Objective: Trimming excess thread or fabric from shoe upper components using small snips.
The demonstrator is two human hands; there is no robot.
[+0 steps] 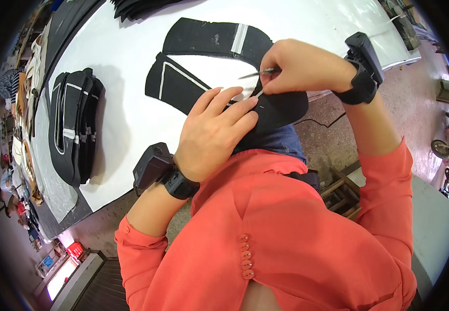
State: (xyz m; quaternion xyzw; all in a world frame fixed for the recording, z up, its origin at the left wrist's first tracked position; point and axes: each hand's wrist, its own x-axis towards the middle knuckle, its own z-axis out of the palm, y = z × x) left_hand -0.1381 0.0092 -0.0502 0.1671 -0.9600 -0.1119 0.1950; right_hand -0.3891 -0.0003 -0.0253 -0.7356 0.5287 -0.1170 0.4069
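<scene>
A black U-shaped fabric piece (pixel 198 37) with white strips along parts of it lies on the white table near its front edge. My left hand (pixel 211 127) rests on its near part, palm down with fingers spread. Between finger and thumb my right hand (pixel 289 67) grips a thin pointed metal tool (pixel 253 75), its tip toward the left. The tool's exact kind is hidden by the fingers. Just below that hand, a narrow white strip (pixel 259 94) runs close to my left fingertips. The near right end of the piece (pixel 281 109) reaches the table edge.
A stack of similar black pieces (pixel 77 127) with white strips sits on the white table (pixel 121 67) at left. Another black stack (pixel 141 8) is at the far edge. A wooden stool (pixel 341 189) stands below at right. Black devices (pixel 157 166) are strapped to both wrists.
</scene>
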